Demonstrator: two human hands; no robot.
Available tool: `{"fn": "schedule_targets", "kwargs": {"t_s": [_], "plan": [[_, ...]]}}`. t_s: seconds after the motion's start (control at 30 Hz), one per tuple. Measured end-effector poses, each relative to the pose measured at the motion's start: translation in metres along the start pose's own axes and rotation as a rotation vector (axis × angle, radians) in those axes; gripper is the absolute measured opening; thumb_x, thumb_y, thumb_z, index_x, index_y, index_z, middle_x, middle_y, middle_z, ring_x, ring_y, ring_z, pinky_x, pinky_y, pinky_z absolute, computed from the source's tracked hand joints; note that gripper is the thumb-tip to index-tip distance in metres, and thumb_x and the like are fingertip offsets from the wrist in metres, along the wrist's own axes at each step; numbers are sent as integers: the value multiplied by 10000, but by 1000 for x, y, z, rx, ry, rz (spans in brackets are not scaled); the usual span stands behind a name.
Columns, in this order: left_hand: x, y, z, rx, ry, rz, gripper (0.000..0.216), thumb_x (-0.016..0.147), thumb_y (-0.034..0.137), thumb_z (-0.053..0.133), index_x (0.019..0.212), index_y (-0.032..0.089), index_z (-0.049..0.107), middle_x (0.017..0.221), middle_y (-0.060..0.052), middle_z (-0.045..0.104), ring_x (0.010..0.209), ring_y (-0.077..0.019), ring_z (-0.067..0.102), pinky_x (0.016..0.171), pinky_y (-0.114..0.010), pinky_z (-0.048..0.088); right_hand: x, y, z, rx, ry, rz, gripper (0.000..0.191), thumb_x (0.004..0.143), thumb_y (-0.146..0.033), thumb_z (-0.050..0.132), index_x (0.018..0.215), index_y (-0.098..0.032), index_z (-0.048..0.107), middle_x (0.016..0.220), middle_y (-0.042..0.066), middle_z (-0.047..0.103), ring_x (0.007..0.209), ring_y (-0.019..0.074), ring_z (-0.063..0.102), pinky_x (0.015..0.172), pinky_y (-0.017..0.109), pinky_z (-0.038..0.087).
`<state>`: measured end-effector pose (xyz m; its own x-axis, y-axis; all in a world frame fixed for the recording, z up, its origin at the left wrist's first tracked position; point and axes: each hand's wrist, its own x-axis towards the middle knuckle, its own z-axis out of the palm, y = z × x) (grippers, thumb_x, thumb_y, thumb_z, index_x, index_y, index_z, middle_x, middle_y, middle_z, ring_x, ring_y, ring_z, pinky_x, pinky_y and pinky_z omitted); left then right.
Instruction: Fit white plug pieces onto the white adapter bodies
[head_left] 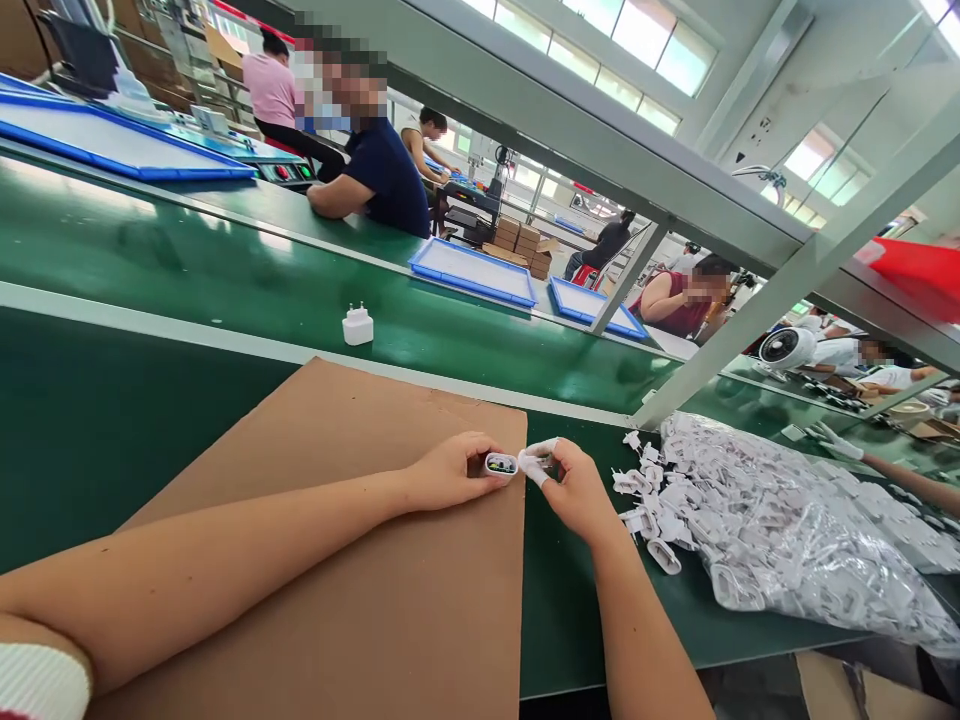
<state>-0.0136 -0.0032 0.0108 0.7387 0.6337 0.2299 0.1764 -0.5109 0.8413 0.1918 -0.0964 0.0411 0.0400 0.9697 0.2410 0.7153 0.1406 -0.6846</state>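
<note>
My left hand [448, 474] is closed on a white charger housing [490, 457], held above the right edge of the cardboard sheet [360, 560]. The housing's open end faces me, and a circuit board shows inside. Close beside it, my right hand [581, 492] pinches a small white plug part [550, 462], mostly hidden by the fingers. White covers sit on the tips of my right thumb and forefinger. Whether the two parts touch, I cannot tell. A white two-pin charger [358, 327] stands pins-up on the green belt beyond.
To the right, loose white plug parts [652, 495] lie beside a clear plastic bag [795, 540] full of them. Blue-rimmed trays [472, 272] line the belt's far side. A slanting metal post [720, 350] rises beyond the bag. A co-worker's gloved hand [836, 440] is at far right.
</note>
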Motion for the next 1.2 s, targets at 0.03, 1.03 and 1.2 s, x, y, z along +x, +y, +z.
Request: {"fn": "schedule_targets", "kwargs": {"t_s": [0.03,1.03,1.2], "plan": [[0,-1,-1,19,-12,19,306,789,452,698,964,200,699,925,-43,674,876,-213,614,738,-305,482,-1,0,0,-40,-38,7,154,870,-241,632,990,-239,728,939,33,680,806,166,583,721,310,472],[5,-9,0,9,-16,51,291,804,475,680,745,191,665,746,-10,566,767,-198,554,663,-293,407,9,-26,34,-337,38,-214,367,724,6,455,906,-234,665,867,64,597,854,241,482,717,354,439],[6,-11,-2,4,-33,51,303,797,487,695,755,188,678,738,1,543,759,-188,545,665,-286,399,13,-28,30,-384,-6,-191,290,722,-15,481,805,-234,653,833,53,592,825,227,499,692,332,420]]}}
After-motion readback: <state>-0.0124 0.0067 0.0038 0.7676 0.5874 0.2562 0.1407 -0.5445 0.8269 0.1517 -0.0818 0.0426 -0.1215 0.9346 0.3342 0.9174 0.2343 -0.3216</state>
